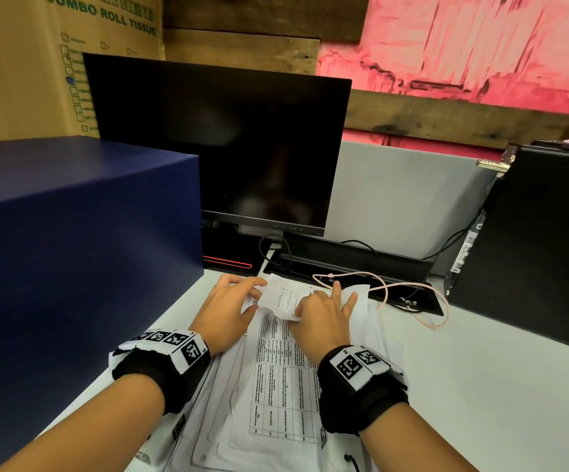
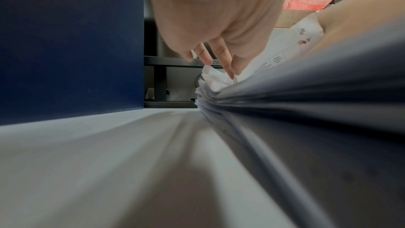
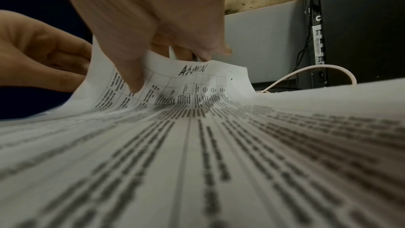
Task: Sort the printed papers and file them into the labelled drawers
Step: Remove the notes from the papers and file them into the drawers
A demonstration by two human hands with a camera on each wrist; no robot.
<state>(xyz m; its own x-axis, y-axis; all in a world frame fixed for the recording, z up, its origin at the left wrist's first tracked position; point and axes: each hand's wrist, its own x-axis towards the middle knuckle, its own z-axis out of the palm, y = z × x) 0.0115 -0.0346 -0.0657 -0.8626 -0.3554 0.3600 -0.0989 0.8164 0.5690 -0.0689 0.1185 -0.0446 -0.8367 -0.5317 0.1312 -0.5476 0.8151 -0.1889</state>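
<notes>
**Top sheet half-peeled: a crumple or a double pick is the risk**

In the lower middle of the head view, the stack of white printed papers with black table grids [image 1: 278,386] lies on the pale grey table [image 1: 480,386], just right of the large dark blue box [image 1: 72,233]. The right hand [image 1: 320,318] has its grip clamped on the far end of the top printed sheet [image 3: 192,82], thumb on the printed face and fingers behind, so that end curls upward; the handwritten word "ADMIN" shows near its edge in the right wrist view. The left hand [image 1: 228,311] has its grip pinched on the same raised end from the left side of the frame.

Likely trouble from here:
- The lifted end is already creased; a sharp pull with both grips tight could tear or crumple it further
- The left wrist view shows many loose, uneven edges, so 2 sheets may rise together and be misfiled
- The thin pink cable [image 1: 395,291] loops just beyond the stack, right of centre; a sweeping sheet could snag it
- No labelled drawer is visible, so I cannot tell where this sheet must travel
</notes>
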